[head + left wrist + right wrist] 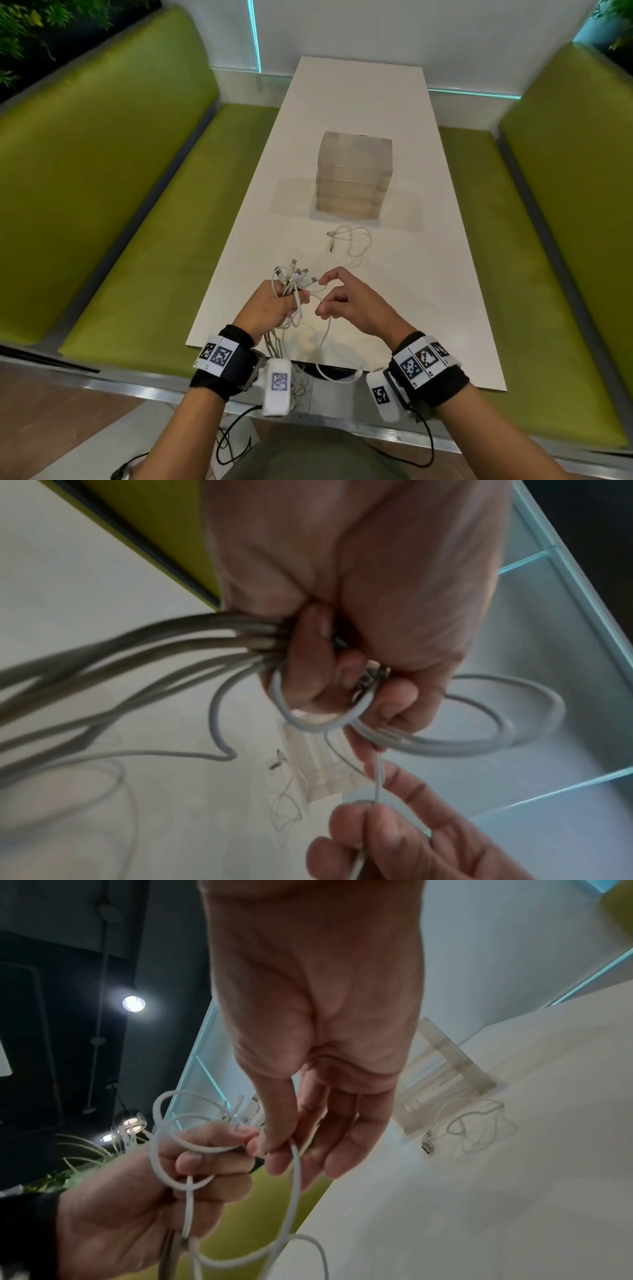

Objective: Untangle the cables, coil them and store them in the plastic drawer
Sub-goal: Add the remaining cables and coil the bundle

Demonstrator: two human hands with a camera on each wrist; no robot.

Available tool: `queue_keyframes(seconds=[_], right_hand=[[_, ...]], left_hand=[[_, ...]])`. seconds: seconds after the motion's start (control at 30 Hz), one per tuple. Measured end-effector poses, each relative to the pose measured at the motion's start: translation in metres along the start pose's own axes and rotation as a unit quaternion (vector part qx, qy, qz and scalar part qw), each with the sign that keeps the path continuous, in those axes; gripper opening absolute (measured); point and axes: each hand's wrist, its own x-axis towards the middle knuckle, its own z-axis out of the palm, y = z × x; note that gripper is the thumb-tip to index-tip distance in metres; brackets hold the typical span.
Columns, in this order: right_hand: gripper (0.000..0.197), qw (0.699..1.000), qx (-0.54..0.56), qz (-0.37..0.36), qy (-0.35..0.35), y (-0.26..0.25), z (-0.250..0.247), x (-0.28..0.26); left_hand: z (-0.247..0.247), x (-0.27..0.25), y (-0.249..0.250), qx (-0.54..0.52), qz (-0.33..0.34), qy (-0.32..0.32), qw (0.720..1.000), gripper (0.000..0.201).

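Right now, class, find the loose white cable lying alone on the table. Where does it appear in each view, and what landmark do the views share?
Head: loose cable at centre, just in front of the plastic drawer unit.
Left wrist: small, lower centre, beside the unit.
Right wrist: right of centre, below the unit.
Shared landmark: the drawer unit.

Café booth, green benches (113, 178), white table (359, 102)

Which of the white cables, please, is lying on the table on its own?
The loose white cable just before the translucent plastic drawer unit; the others are bunched in the left hand.
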Motion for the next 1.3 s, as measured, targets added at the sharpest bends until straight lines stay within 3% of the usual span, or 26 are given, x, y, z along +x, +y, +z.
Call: queue_keyframes(seconds=[0.1,0.2,0.3,0.53,0.63,0.73,0.83,0.93,1.1,1.3], right_hand=[[0.036,0.998,0.037,0.017,0.038,0.001,0.007,-0.001],[0.029,0.998,0.037,0.043,0.014,0.009,0.012,0.001],[0.022,0.997,-0.050,0.048,-0.013,0.018,0.010,0.003],[0.021,0.973,-0.209,0.082,-0.044,0.044,0.006,0.002],[0.043,0.968,-0.219,0.110,-0.055,0.047,-0.004,0.002],[0.056,0.980,-0.190,0.065,0.017,0.035,-0.013,0.000],[0.065,0.995,-0.044,-0.047,0.072,0.016,-0.018,-0.005],[0.047,0.993,-0.061,-0.103,0.015,0.004,-0.017,-0.007],[0.041,0.999,-0.004,-0.029,0.014,0.003,-0.006,-0.004],[0.019,0.998,-0.035,0.035,-0.042,0.011,0.001,-0.008]], left_hand=[[0.001,0.000,0.000,-0.001,0.003,0.009,1.000,0.025],[0.003,-0.003,0.002,0.018,0.024,-0.007,1.000,0.026],[0.004,-0.004,0.003,-0.005,0.042,0.012,0.999,0.006],[0.002,-0.006,0.005,-0.025,0.054,0.027,0.998,0.012],[0.003,-0.006,0.003,-0.016,0.046,0.022,0.999,0.015],[0.004,-0.005,0.001,0.001,0.040,0.009,0.999,0.012],[0.007,-0.005,0.002,0.020,0.043,-0.007,0.999,0.006],[0.007,-0.005,0.003,0.033,0.054,-0.039,0.997,0.002],[0.009,-0.007,0.010,0.031,0.073,-0.077,0.994,0.013],[0.004,0.000,-0.002,-0.014,0.046,-0.010,0.999,0.012]])
